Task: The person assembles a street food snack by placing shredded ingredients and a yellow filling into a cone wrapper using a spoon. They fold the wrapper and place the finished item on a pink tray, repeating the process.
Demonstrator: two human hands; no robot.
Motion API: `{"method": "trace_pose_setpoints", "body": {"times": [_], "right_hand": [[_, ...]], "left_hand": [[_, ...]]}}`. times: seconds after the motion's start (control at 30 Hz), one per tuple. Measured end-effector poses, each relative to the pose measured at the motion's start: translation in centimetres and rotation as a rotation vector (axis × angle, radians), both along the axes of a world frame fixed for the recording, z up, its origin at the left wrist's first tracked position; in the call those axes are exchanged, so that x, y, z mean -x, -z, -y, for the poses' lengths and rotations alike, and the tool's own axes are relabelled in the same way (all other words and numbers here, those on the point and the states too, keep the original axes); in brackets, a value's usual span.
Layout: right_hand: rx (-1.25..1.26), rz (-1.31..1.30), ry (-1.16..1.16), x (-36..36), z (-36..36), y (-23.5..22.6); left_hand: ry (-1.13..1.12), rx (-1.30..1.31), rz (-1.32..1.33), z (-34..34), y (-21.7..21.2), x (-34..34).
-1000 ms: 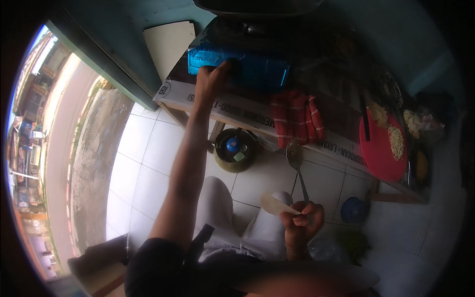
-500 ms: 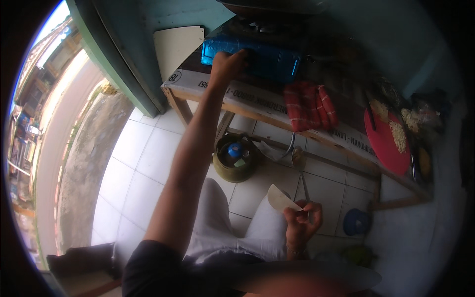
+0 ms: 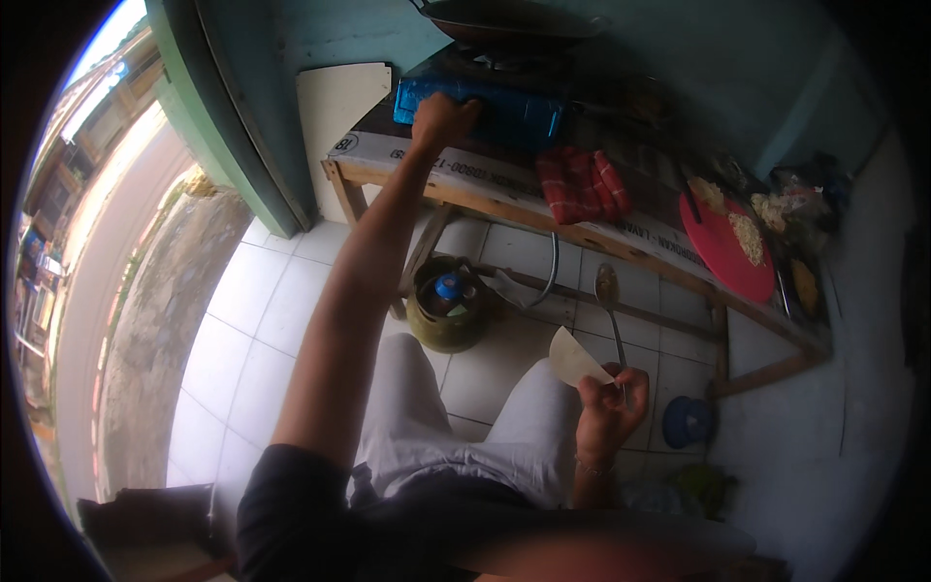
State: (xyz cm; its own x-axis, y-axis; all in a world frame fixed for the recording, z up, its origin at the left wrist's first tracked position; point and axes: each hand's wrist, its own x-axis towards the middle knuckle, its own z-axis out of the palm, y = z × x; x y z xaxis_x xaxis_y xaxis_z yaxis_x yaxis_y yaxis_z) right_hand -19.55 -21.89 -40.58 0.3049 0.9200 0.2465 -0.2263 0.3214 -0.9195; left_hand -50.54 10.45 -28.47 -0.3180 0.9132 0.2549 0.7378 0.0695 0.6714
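Bright daylight comes in from the left side, where the outside looks washed out and too white. The right side and top are darker. Lines bend near the round black rim. Everything looks a little soft.

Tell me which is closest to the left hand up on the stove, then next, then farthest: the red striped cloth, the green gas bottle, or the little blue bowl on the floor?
From the left hand on the blue stove, in the head view:
1. Red striped cloth, on the bench just to its right.
2. Green gas bottle, on the floor under the bench.
3. Blue bowl, on the floor far right.
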Motion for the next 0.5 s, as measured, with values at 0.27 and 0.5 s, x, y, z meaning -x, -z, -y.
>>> {"method": "trace_pose_setpoints", "body": {"times": [0.27, 0.5], "right_hand": [[-0.026, -0.076, 0.048, -0.1, 0.2, 0.1], [-0.017, -0.01, 0.08, -0.6, 0.4, 0.9]], "left_hand": [[0.016, -0.037, -0.171, -2.1, 1.4, 0.9], [0.051, -0.007, -0.169, -2.1, 1.6, 1.4]]}}
